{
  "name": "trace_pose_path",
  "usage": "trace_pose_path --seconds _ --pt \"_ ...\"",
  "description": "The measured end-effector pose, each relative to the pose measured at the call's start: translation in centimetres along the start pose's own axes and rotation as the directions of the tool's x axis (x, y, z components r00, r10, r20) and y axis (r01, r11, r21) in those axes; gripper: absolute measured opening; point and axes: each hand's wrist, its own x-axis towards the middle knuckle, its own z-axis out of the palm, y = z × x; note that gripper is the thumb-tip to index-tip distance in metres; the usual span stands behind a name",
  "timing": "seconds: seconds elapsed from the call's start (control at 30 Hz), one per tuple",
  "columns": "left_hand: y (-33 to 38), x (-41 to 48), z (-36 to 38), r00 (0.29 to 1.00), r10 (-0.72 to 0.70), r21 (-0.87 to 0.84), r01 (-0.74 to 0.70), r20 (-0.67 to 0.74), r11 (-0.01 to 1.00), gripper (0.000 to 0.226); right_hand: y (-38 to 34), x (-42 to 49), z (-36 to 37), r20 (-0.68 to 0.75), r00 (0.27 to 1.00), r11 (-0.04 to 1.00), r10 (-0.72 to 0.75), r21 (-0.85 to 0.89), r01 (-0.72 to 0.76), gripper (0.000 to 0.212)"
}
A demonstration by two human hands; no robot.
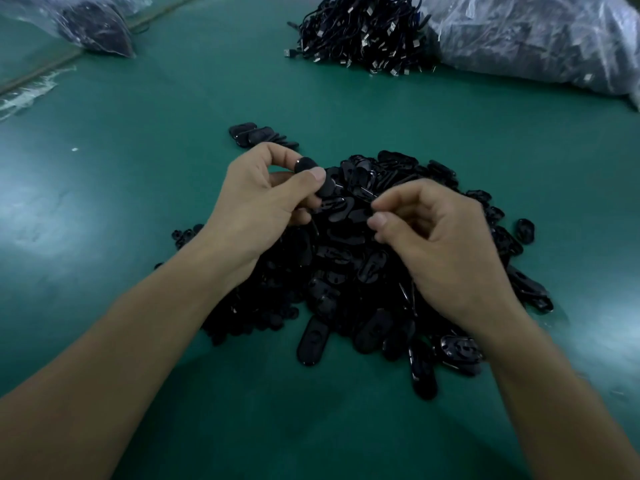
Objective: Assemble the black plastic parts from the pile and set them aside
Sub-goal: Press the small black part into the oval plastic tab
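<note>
Left hand point(256, 206): closed on one black oval part point(313, 176), pinched between thumb and forefinger, lifted above the pile's far edge.

Right hand point(436, 244): fingertips narrowed low over the pile point(363, 271), thumb and forefinger nearly meeting; whether they grip anything I cannot tell.

Pile: black plastic parts heaped mid-bench point(138, 140), loose pieces straying at its edges.

Set-aside stack point(256, 135): small row just beyond the left hand.

Also present: cable bundle point(360, 32) and plastic bags point(540, 39) at the far edge.

Risks, as I judge them: the parts look alike, so mismatched or misaligned halves may be forced together; a light pinch could drop the held part back into the heap; strays could slide off unnoticed.
</note>
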Motion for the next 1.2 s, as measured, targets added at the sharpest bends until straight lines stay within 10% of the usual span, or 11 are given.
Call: trace_pose_path --seconds 0.67,1.2 --pt "0.7 -2.0 1.5 0.978 -0.031 -0.08 0.049 0.207 0.996 0.012 0.7 -1.0 -1.0 0.066 0.987 0.783 0.146 0.602 -0.156 0.016" --pt "0.4 -2.4 2.1 0.937 -0.054 -0.074 0.085 0.346 0.994 0.018 0.8 -1.0 -1.4 -0.12 0.993 0.958 0.024 0.287 0.011 0.016"
